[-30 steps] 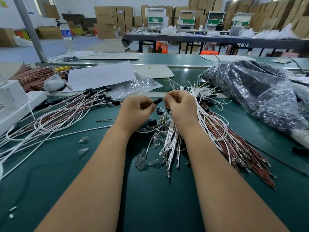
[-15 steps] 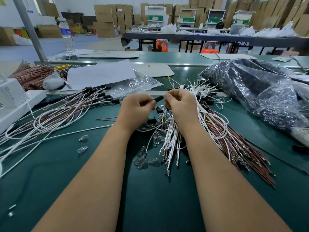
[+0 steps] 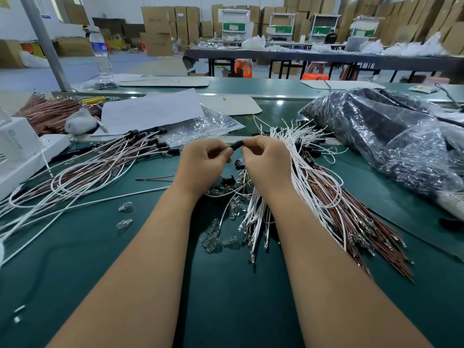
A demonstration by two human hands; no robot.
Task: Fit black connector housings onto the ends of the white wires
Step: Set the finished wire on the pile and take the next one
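My left hand (image 3: 203, 162) pinches a small black connector housing (image 3: 236, 145) between thumb and fingers, above the green table. My right hand (image 3: 266, 159) meets it from the right, fingers curled at the housing's other end; the wire end in them is hidden. A bundle of white wires (image 3: 296, 172) mixed with brown ones lies under and right of my right hand. More loose black housings (image 3: 239, 164) lie just below my fingers. Wires with black housings fitted (image 3: 150, 143) fan out to the left.
Small clear glass bulbs (image 3: 213, 239) are scattered on the green mat (image 3: 75, 259) between my forearms. A large plastic bag of dark parts (image 3: 391, 139) fills the right. White boxes (image 3: 20, 151), paper sheets (image 3: 150, 109) and a water bottle (image 3: 101, 51) stand left and behind.
Both hands have kept together at the housing, with only slight finger shifts. The view has dipped a little.
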